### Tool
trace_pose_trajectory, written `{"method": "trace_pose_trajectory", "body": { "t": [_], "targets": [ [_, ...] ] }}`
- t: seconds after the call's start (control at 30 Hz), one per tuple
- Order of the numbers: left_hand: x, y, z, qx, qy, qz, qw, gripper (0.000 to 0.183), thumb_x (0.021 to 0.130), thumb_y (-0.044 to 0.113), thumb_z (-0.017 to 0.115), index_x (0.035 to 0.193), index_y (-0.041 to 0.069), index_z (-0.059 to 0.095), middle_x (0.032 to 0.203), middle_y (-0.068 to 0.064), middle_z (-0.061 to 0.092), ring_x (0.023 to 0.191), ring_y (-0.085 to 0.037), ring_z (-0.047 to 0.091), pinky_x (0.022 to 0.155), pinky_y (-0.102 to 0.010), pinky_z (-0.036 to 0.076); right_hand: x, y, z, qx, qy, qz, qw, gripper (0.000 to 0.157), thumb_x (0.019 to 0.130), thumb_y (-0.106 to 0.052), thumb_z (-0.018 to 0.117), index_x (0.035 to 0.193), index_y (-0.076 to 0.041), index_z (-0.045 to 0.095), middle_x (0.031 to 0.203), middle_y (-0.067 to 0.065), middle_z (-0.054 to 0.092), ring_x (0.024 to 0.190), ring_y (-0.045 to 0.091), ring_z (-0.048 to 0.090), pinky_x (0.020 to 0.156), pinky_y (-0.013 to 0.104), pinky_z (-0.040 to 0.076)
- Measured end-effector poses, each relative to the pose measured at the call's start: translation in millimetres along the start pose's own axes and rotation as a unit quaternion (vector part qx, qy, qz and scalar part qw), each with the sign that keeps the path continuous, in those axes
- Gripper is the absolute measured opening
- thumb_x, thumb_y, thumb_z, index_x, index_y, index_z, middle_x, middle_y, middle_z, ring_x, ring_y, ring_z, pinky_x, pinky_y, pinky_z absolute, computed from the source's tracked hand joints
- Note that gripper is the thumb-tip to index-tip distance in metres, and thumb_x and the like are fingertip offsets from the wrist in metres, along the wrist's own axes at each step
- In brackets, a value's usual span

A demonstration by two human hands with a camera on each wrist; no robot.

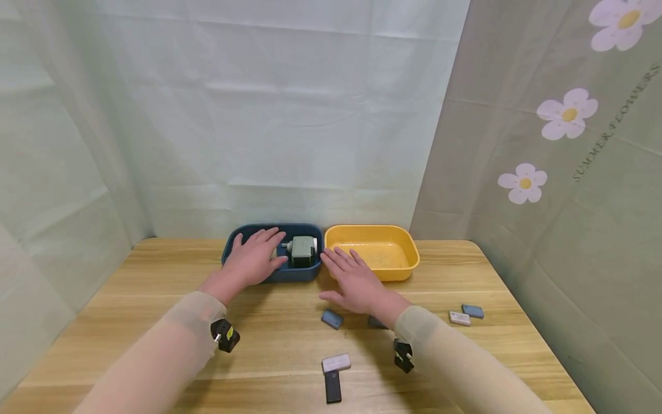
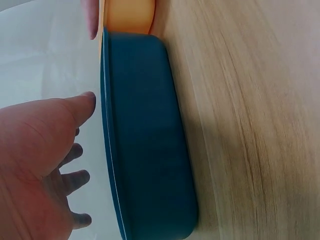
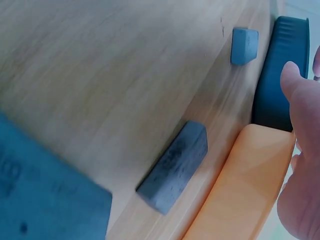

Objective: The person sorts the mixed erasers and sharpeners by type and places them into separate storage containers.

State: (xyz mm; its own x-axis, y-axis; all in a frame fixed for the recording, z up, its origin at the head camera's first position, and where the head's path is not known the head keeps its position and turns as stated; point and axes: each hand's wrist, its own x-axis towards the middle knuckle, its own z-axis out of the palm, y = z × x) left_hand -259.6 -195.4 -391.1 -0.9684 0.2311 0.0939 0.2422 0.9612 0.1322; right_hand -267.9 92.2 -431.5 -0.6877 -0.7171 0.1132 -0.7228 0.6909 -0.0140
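My left hand (image 1: 256, 256) is held over the left part of a dark blue bin (image 1: 289, 276), fingers spread, with nothing in its grasp. Inside that bin lies a boxy grey-green and black thing (image 1: 302, 250) with a thin shaft on one side; a pale item beside it is mostly hidden under the hand. My right hand (image 1: 357, 283) hovers with straight fingers at the front left corner of a yellow bin (image 1: 398, 274), its fingertips overlapping the rim in the head view. Below it are a small blue block (image 1: 332, 318) and a dark block (image 3: 175, 167), partly covered by the wrist in the head view.
The two bins stand side by side at the table's back edge, against a hanging cloth. Nearer me, a white block (image 1: 336, 363) touches a black block (image 1: 333, 387). At the right lie another white block (image 1: 460, 318) and a blue one (image 1: 473, 311).
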Motion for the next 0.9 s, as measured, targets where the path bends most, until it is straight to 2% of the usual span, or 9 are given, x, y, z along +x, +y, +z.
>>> {"method": "trace_pose_trajectory", "body": {
  "t": [0.23, 0.6, 0.9],
  "targets": [
    [4.9, 10.0, 9.0, 0.001, 0.013, 0.012, 0.9998, 0.07, 0.113, 0.045, 0.064, 0.168, 0.007, 0.046, 0.175, -0.019, 0.038, 0.16, -0.045, 0.036, 0.126, -0.078, 0.018, -10, 8, -4.9, -0.001, 0.003, 0.014, 1.0, 0.092, 0.109, -0.061, 0.062, 0.176, -0.008, 0.026, 0.182, 0.01, 0.026, 0.169, 0.031, 0.019, 0.136, 0.054, 0.012],
    [10.0, 31.1, 22.1, -0.014, 0.019, 0.031, 0.9992, 0.07, 0.114, 0.048, 0.061, 0.17, 0.01, 0.044, 0.177, -0.016, 0.037, 0.162, -0.044, 0.033, 0.127, -0.077, 0.015, -24, 18, -11.9, -0.016, 0.009, 0.033, 0.999, 0.093, 0.109, -0.061, 0.062, 0.176, -0.009, 0.026, 0.181, 0.009, 0.028, 0.168, 0.032, 0.021, 0.136, 0.055, 0.012],
    [15.2, 48.1, 27.6, -0.003, 0.002, 0.043, 0.9991, 0.074, 0.115, 0.054, 0.055, 0.174, 0.012, 0.037, 0.18, -0.012, 0.031, 0.165, -0.041, 0.027, 0.129, -0.075, 0.012, -41, 29, -14.8, -0.005, 0.034, 0.028, 0.999, 0.088, 0.109, -0.055, 0.065, 0.173, -0.003, 0.034, 0.177, 0.015, 0.037, 0.166, 0.037, 0.027, 0.133, 0.061, 0.018]
  ]
}}
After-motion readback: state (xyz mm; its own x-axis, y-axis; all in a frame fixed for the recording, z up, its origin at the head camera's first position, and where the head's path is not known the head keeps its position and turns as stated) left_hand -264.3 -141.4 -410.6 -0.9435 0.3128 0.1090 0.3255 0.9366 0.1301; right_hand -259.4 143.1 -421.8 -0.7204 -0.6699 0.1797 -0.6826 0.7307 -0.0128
